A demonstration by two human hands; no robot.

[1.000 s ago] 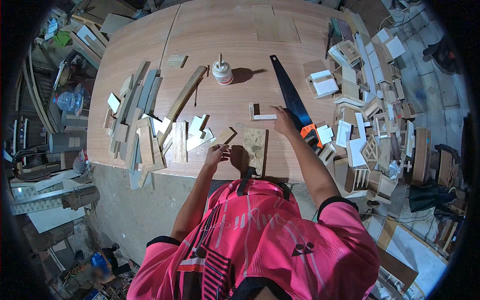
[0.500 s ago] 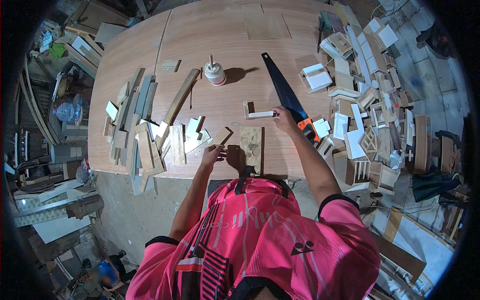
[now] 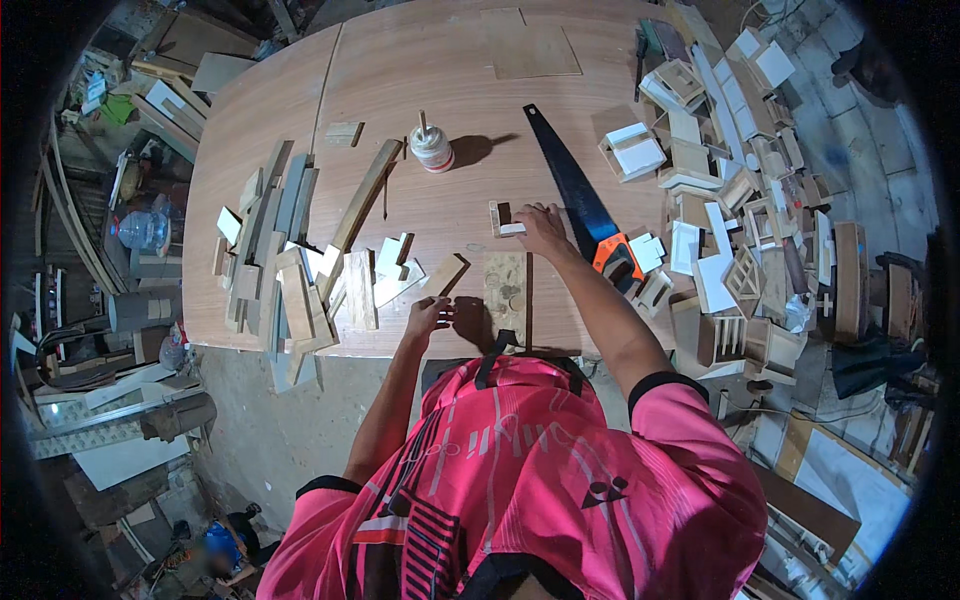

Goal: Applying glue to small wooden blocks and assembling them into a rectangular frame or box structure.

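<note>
Table (image 3: 420, 60) lit OK; jar (image 3: 432, 152) shadow falls R; bkgd dim; fisheye bend, blk corners.

Wood-grained brown counter (image 3: 420, 60): an open lane runs between the round white jar topped by a stick (image 3: 432, 154) and the black-bladed, orange-handled handsaw (image 3: 576, 187). The handsaw lies between the right hand's fingers (image 3: 531, 214) and a pile of white-and-tan wooden pieces (image 3: 718, 228); long grey and tan strips (image 3: 291, 203) obstruct the counter's left side.

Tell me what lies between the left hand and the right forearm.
In the head view, a stained board lies between left hand and right forearm, with a dark shadow on its left.
</note>
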